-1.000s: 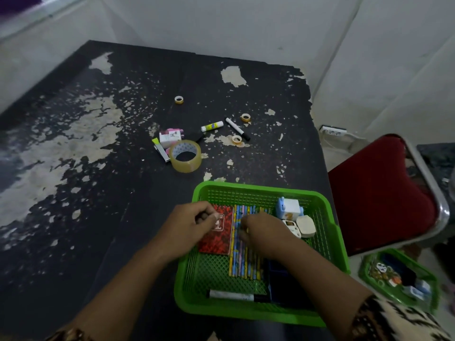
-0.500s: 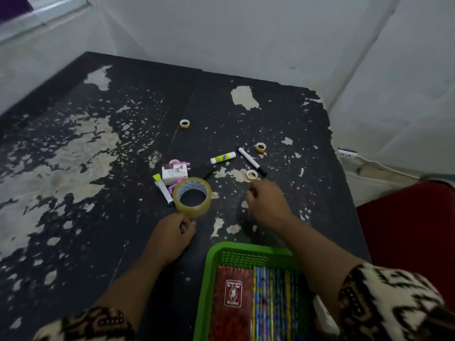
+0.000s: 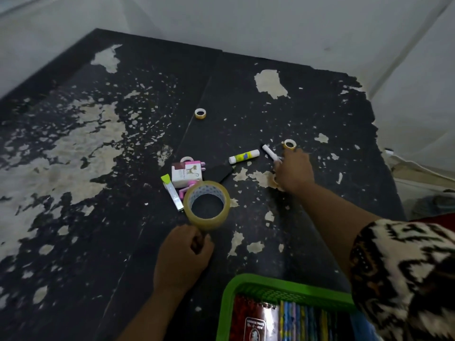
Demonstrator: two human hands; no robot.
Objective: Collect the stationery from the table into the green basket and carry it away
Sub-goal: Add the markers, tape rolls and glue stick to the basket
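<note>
The green basket (image 3: 248, 283) sits at the near edge, holding a red notebook (image 3: 256, 321) and coloured pencils (image 3: 302, 323). My left hand (image 3: 183, 257) is curled into a fist against the near rim of the large clear tape roll (image 3: 206, 205). My right hand (image 3: 294, 172) lies over a small tape roll (image 3: 273, 182), fingertips on the dark end of the white marker (image 3: 269, 152). Loose on the black table (image 3: 98, 217) are a glue stick (image 3: 243, 156), two more small tape rolls (image 3: 289, 144) (image 3: 200, 113), a pink-and-white box (image 3: 187, 174), a yellow-tipped pen (image 3: 172, 193) and a black pad (image 3: 219, 172).
The table's right edge (image 3: 384, 180) drops to the floor, where pale cloth (image 3: 423, 175) lies. A sliver of red chair (image 3: 435, 217) shows beside my patterned sleeve (image 3: 406, 279). White walls close off the far side.
Both hands left the basket and reached forward over the table. The left one came up to the large tape roll; the right one slid on from the small roll to the marker.
</note>
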